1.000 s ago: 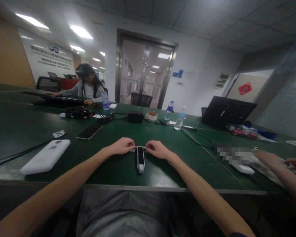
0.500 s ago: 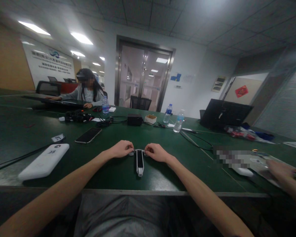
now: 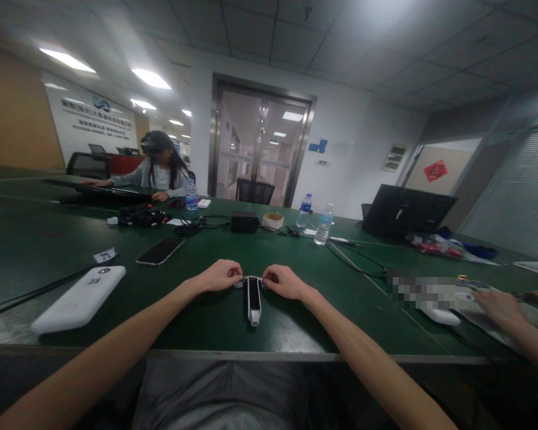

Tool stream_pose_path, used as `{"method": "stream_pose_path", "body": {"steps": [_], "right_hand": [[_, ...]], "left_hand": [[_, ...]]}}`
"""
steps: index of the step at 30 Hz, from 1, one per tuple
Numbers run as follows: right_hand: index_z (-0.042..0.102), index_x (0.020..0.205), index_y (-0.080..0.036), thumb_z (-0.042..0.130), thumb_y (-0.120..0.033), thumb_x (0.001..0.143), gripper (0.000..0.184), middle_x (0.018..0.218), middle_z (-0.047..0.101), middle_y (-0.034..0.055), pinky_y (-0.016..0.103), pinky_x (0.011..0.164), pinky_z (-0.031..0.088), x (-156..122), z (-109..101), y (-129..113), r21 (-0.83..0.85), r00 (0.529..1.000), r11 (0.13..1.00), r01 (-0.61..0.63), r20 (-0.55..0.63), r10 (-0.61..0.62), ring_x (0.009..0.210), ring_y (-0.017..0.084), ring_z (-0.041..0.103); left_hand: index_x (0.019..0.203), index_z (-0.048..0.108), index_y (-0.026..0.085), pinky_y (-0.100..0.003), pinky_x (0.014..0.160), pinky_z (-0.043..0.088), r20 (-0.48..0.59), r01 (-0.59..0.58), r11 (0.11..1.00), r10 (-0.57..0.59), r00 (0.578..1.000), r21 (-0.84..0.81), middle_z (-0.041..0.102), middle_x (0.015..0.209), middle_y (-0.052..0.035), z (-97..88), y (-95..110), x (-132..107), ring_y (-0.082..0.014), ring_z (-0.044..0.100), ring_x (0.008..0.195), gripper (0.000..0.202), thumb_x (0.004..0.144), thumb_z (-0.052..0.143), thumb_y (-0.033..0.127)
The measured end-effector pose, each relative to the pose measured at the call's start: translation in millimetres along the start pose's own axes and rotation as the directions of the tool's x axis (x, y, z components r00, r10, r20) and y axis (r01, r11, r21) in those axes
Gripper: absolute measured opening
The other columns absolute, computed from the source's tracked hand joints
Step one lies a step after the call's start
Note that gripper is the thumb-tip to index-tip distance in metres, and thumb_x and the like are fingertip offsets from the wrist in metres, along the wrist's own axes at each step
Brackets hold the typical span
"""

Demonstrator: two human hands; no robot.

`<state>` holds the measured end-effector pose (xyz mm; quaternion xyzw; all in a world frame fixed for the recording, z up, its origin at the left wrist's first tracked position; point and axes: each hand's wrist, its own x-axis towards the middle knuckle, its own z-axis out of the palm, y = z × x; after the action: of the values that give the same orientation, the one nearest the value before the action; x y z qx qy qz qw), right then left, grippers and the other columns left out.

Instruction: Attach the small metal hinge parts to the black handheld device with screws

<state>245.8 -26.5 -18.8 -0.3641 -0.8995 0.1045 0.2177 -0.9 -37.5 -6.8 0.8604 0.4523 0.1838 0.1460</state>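
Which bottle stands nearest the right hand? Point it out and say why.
The rightmost bottle, with the pale blue label. It stands closer to the right hand than the blue-capped bottle just behind it and the bottle farther left.

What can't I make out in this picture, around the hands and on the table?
In the head view:
- Fingertips of the left hand and right hand: their own curled fingers hide the exact grip beside the white-and-black device.
- Bottle label: its print is too small and blurred.
- Co-worker's forearm: cut off by the right edge.
- Item beside that person's hand: masked by pixelation.
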Motion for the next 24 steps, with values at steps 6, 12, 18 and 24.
{"method": "stream_pose_path", "body": {"steps": [6, 12, 18, 24], "right_hand": [[0.061, 0.091, -0.017, 0.057, -0.021, 0.081, 0.012, 0.081, 0.057, 0.0012, 0.023, 0.063, 0.041, -1.7, -2.9, -4.1, 0.022, 0.999, 1.0, -0.007, -0.044, 0.008, 0.067, 0.011, 0.051], [0.059, 0.097, -0.017, 0.054, -0.029, 0.086, 0.017, 0.086, 0.055, 0.0024, 0.025, 0.066, 0.043, -2.1, -6.9, -28.4, 0.066, 0.997, 0.997, 0.049, -0.069, -0.044, 0.072, 0.012, 0.051], [0.057, 0.101, -0.02, 0.059, -0.038, 0.082, 0.027, 0.095, 0.05, 0.0046, 0.029, 0.07, 0.045, 7.4, 5.7, -69.3, -0.006, 0.995, 0.996, 0.088, 0.04, -0.088, 0.082, 0.016, 0.049], [0.053, 0.104, -0.023, 0.061, -0.025, 0.075, 0.03, 0.106, 0.045, 0.0072, 0.033, 0.071, 0.047, 16.4, 10.3, -70.7, -0.103, 0.998, 0.993, -0.055, 0.029, 0.058, 0.096, 0.022, 0.045]], "left_hand": [[0.086, 0.063, 0.016, -0.022, 0.058, 0.041, 0.0, -0.013, 0.999, 0.013, 1.0, -0.035, 0.058, 0.075, -0.0018, 2.2, -2.7, 0.8, -0.013, 0.052, 0.064, 0.026, 0.08, 0.051, 0.038], [0.087, 0.062, 0.016, -0.022, 0.06, 0.041, 0.01, 0.003, 0.999, -0.003, 1.0, -0.05, 0.058, 0.078, -0.0017, 1.4, -0.9, -0.4, -0.0132, 0.052, 0.066, 0.028, 0.079, 0.051, 0.041], [0.084, 0.059, 0.016, -0.023, 0.057, 0.038, -0.019, -0.037, 0.998, 0.036, 0.999, -0.044, 0.057, 0.075, -0.0017, 4.0, -2.2, -1.4, -0.0143, 0.051, 0.065, 0.038, 0.081, 0.047, 0.052], [0.086, 0.058, 0.016, -0.023, 0.057, 0.037, -0.012, -0.046, 0.997, 0.045, 0.999, -0.065, 0.056, 0.075, -0.001, 5.5, -5.8, -0.3, -0.0136, 0.05, 0.065, 0.035, 0.084, 0.046, 0.049]]}}
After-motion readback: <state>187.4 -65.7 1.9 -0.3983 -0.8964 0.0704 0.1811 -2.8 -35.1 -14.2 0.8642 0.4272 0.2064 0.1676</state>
